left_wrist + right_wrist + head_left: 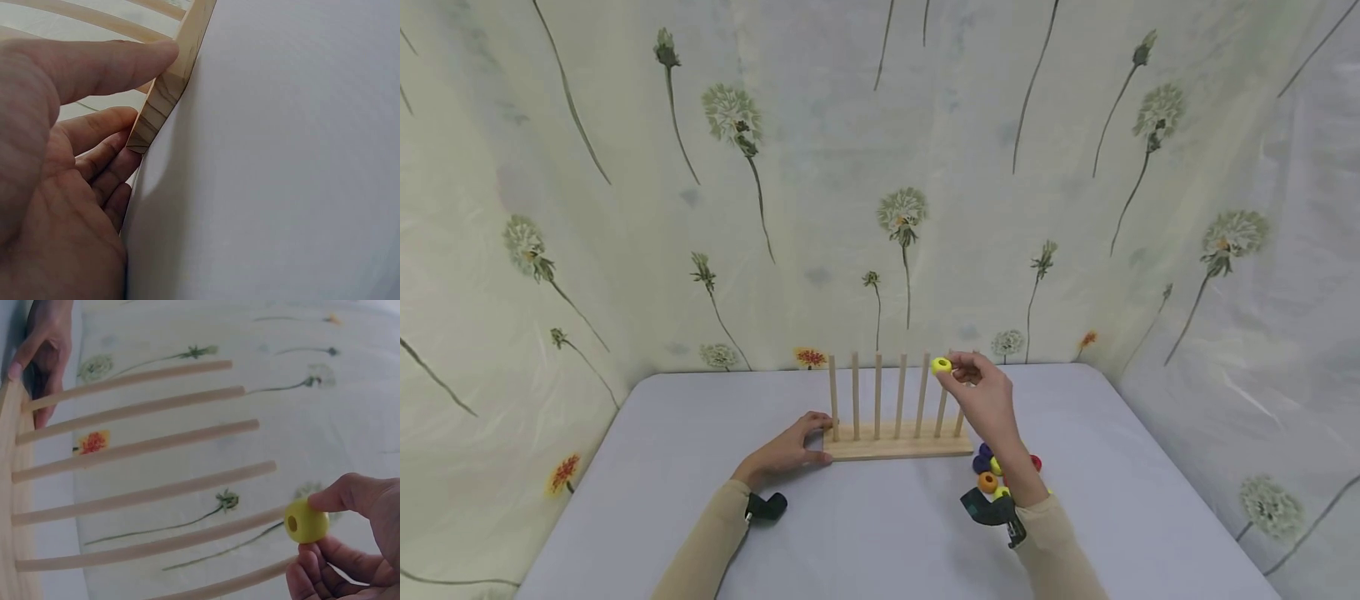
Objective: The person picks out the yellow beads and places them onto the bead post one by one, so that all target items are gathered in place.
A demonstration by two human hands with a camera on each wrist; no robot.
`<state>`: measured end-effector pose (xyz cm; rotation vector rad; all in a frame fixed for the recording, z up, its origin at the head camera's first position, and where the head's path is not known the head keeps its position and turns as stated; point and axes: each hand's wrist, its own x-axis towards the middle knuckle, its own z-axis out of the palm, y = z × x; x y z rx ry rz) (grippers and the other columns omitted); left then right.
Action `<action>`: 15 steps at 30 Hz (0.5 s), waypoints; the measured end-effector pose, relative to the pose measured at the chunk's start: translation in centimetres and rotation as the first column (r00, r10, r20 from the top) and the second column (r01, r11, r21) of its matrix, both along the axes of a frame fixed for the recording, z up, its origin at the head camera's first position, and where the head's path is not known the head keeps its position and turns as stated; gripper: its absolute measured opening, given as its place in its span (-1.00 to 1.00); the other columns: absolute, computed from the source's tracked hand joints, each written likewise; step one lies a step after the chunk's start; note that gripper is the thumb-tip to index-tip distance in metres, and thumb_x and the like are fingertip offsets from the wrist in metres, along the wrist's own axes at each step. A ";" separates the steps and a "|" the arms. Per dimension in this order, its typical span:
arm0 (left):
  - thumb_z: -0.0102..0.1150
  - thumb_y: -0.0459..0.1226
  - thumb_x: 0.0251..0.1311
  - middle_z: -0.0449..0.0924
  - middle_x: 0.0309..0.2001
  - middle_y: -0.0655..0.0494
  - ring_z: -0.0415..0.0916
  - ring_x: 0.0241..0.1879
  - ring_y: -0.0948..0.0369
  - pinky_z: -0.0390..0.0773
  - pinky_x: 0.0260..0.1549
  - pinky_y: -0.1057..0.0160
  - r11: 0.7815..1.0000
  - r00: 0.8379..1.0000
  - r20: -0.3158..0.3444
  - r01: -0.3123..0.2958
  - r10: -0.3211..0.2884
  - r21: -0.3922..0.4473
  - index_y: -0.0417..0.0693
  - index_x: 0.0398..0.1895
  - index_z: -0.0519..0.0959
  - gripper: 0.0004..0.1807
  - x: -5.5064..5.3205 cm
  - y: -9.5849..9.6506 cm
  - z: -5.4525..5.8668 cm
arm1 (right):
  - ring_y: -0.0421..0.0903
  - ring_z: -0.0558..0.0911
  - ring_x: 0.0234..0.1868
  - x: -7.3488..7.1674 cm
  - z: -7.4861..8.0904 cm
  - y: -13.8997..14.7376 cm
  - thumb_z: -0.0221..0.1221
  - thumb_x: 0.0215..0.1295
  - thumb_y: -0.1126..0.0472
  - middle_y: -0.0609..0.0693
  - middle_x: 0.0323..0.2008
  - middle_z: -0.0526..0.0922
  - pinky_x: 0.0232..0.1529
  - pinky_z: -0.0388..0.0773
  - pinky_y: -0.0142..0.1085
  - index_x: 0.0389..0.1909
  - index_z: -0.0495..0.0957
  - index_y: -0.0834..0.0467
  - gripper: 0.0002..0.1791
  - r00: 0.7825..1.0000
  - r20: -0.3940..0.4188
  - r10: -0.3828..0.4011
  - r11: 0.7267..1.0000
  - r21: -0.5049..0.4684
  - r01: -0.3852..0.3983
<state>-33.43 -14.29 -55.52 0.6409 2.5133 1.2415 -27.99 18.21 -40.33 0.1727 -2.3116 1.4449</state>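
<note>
Fingers and thumb of our left hand (786,448) grip the left end of a wooden rack (898,448), thumb at the front, the other fingers behind. On its base, set on the white table (880,533), seven pegs (877,396) stand upright in a row. Near the tops of the right-hand pegs, our right hand (988,400) pinches a yellow bead (314,520) between thumb and fingertips, its hole in view; whether the bead touches a peg, we cannot tell. Farther right, just beside the rack's right end, we see loose beads (997,467) clustered on the table: dark blue ones (981,464), an orange one (982,484), yellow ones (1002,492) and a red one (1036,462). Our right forearm (1024,479) passes above this cluster and hides part of it.
</note>
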 end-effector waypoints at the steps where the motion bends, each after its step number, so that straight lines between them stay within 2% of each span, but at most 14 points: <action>1: 0.39 -0.09 0.06 0.18 0.37 -0.02 0.08 0.42 -0.06 0.09 0.35 -0.22 1.000 1.000 0.003 -0.002 0.002 0.000 -0.01 0.34 0.36 -0.26 0.0 0.0 0.0 | -0.13 0.56 -0.25 -0.1 0.1 -0.2 0.34 0.17 0.10 0.05 -0.23 0.64 -0.25 0.46 -0.53 -0.05 0.60 0.13 -0.65 1.000 -0.004 -0.003 1.000 -0.007 0.003; 6: 0.39 -0.08 0.05 0.16 0.39 -0.01 0.06 0.43 -0.04 0.08 0.36 -0.20 1.000 1.000 0.026 -0.010 0.010 0.004 0.00 0.35 0.35 -0.24 0.2 -0.1 0.0 | -0.12 0.56 -0.27 -0.5 0.3 -1.0 0.34 0.17 0.09 0.04 -0.27 0.63 -0.26 0.46 -0.50 -0.08 0.61 0.12 -0.67 0.999 -0.023 -0.035 0.999 -0.021 0.035; 15: 0.38 -0.07 0.07 0.19 0.36 0.00 0.10 0.41 -0.04 0.12 0.34 -0.20 1.000 1.000 -0.005 0.015 -0.015 -0.004 0.00 0.34 0.36 -0.26 -0.1 -0.1 0.0 | -0.11 0.57 -0.26 -1.0 0.7 -1.4 0.33 0.18 0.10 0.04 -0.27 0.62 -0.27 0.47 -0.49 -0.07 0.60 0.14 -0.68 0.997 -0.043 -0.059 0.998 -0.008 0.058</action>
